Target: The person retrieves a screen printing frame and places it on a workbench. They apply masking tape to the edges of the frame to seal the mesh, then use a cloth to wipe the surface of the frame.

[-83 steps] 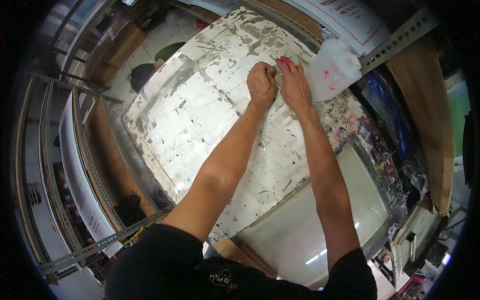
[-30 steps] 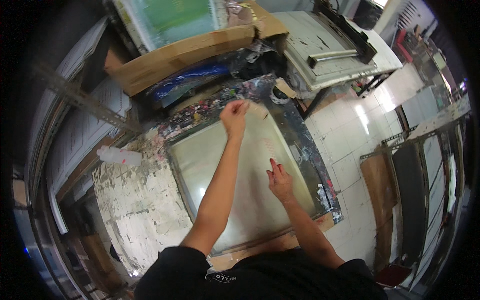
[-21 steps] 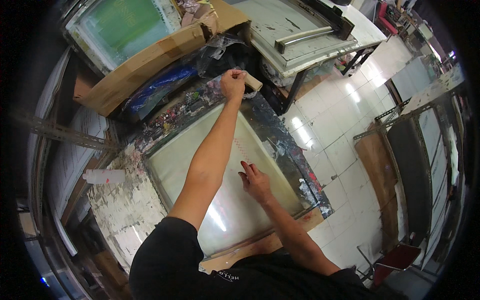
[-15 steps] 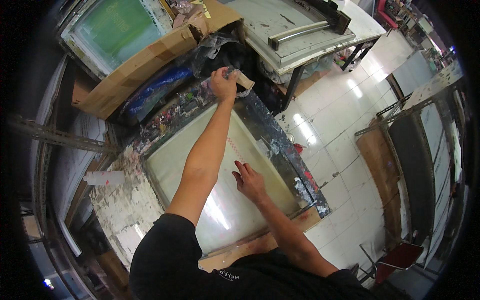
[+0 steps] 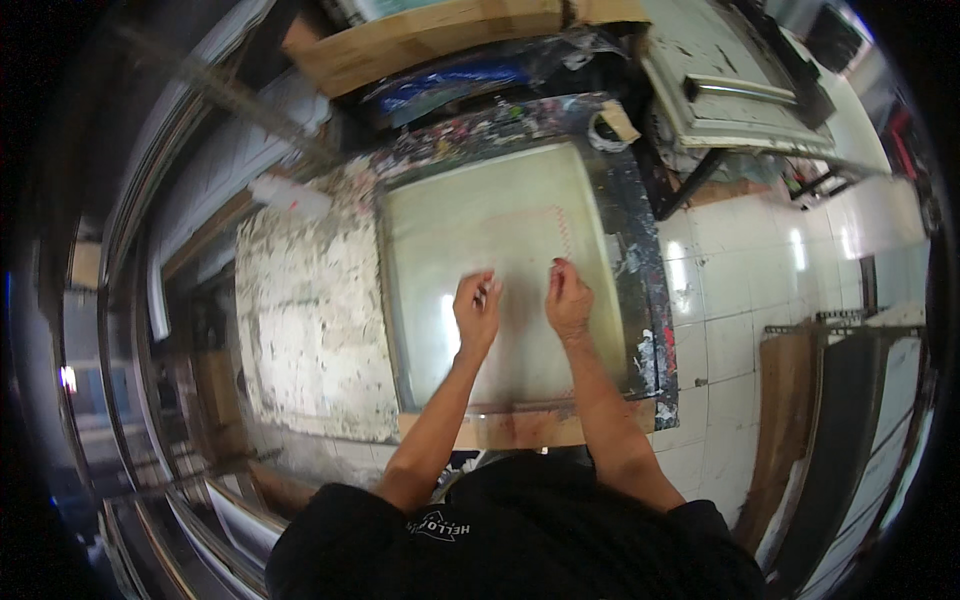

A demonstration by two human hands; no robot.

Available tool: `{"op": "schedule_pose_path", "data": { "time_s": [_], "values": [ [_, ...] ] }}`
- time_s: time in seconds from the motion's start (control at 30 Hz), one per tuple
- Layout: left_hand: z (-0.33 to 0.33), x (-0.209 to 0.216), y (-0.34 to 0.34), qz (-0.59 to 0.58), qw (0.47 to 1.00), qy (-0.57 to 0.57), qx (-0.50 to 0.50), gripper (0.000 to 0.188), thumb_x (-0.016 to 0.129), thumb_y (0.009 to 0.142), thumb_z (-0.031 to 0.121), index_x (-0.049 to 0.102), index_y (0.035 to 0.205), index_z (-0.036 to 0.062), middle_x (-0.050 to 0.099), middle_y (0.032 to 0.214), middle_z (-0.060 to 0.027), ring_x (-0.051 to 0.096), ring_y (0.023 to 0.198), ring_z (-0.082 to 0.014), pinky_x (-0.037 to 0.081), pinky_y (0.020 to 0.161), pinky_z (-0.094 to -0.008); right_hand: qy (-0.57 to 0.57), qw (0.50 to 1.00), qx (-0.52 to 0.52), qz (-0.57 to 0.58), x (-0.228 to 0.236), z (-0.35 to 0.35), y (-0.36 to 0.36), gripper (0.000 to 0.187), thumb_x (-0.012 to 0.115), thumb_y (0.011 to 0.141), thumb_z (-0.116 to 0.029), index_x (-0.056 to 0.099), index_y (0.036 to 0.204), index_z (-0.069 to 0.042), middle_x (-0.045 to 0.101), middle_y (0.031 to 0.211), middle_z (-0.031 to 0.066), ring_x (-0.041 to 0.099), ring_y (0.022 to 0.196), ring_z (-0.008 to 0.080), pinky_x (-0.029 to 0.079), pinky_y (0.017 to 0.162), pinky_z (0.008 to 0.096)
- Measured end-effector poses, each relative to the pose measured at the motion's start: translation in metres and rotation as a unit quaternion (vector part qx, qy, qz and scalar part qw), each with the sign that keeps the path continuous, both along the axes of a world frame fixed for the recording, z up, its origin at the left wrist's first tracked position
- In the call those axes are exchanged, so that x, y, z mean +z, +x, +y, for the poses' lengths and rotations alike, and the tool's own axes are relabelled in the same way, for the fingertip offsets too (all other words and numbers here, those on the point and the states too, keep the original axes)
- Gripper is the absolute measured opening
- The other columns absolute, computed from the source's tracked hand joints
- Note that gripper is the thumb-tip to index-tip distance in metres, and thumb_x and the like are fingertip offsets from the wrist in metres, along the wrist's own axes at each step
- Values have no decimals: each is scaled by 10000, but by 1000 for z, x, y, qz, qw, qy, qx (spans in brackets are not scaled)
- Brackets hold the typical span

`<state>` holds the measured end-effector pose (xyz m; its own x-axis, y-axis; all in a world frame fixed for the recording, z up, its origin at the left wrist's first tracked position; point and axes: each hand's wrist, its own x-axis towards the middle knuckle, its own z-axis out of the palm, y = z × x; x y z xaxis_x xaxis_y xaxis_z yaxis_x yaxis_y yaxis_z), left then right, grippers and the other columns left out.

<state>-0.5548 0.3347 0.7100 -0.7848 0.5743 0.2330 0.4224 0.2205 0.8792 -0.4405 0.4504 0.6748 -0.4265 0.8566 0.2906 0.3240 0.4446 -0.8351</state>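
Note:
A framed printing screen (image 5: 425,220) with a pale, see-through mesh lies flat before me, with a faint red pattern along its right part. Over its middle, my left hand (image 5: 477,310) has its fingers curled inward; a small pale bit may be between them, too blurred to name. My right hand (image 5: 568,298) is beside it, a short gap away, with thumb and forefinger pinched and red stains on the fingertips. What the pinch holds, if anything, cannot be made out. At the screen's far right corner sits a round whitish object with a tan piece (image 5: 618,122), touched by neither hand.
A paint-stained board (image 5: 310,330) adjoins the screen on the left, with a translucent white bottle (image 5: 290,196) at its far edge. Beyond are a cardboard box (image 5: 430,40) and blue plastic (image 5: 455,88). A second table (image 5: 690,110) stands far right, boards (image 5: 785,400) at the right.
My left hand has left the round object at the far corner and come back over the screen's middle, near my right hand. The view has turned and shifted.

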Motion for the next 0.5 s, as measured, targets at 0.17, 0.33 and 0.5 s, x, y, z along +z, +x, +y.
{"op": "schedule_pose_path", "data": {
  "time_s": [0.17,0.33,0.5],
  "values": [
    [-147,12,69,-132,984,-70,100,237,672,884,125,638,1107,55,610,936,-15,538,759,-88,434,627,-234,45,998,-34,28,-6,-5,-1,444,482,890,39,448,1326,-34,512,1162,233,590,913,405,505,746,463],
    [-220,12,112,-168,972,-6,166,315,668,912,183,600,1176,24,612,970,-29,549,771,-91,444,660,-237,119,992,28,40,3,-18,2,500,403,866,103,421,1349,-24,424,1282,201,570,967,327,503,771,380],
    [-263,13,135,-212,957,11,196,371,664,921,238,575,1191,2,621,989,-39,552,780,-89,430,666,-231,-115,961,214,136,35,-92,9,488,405,825,130,489,1276,-34,561,1066,139,596,852,225,505,748,320]
  ]
}}
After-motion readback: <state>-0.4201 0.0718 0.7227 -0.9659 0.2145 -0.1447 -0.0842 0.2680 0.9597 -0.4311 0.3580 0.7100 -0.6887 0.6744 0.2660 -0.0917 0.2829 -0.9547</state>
